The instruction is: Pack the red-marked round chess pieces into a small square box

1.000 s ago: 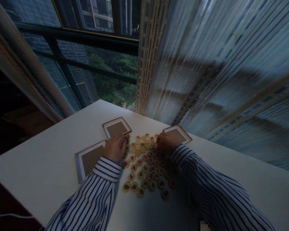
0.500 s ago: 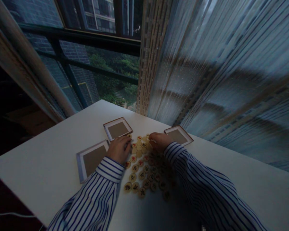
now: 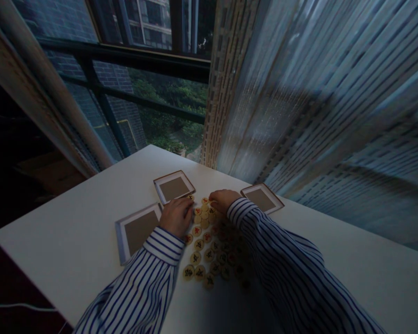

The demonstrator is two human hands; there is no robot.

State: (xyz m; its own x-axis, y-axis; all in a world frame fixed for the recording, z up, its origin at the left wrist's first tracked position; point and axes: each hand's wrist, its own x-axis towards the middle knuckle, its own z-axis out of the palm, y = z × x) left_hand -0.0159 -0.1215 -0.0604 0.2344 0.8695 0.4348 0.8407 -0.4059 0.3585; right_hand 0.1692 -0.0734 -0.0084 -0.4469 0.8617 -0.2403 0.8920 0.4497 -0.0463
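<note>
Many round wooden xiangqi pieces point(image 3: 199, 244) with red or black characters lie spread over the table. A few in the upper middle are blank side up, such as a pale piece point(image 3: 204, 223). My left hand point(image 3: 176, 217) rests at the left edge of the pieces, thumb and forefinger bent and apart. Its fingertips are by a piece point(image 3: 191, 197) next to the far tray. My right hand point(image 3: 225, 200) reaches over the far end of the pieces. Its fingers are closed, fingertips down on a xiangqi piece they mostly hide. The right sleeve shades the pieces beneath it.
On the white table point(image 3: 73, 222) lie a large shallow box tray point(image 3: 119, 241) at left, a smaller tray point(image 3: 156, 185) beyond it and another tray point(image 3: 280, 204) at right. A curtain point(image 3: 282, 93) and a window railing point(image 3: 125, 53) stand behind the table's far edges.
My right hand has shifted slightly left, its fingertips now covering a black-marked piece that showed beside them. My left hand stays in place. The whole view has moved a little.
</note>
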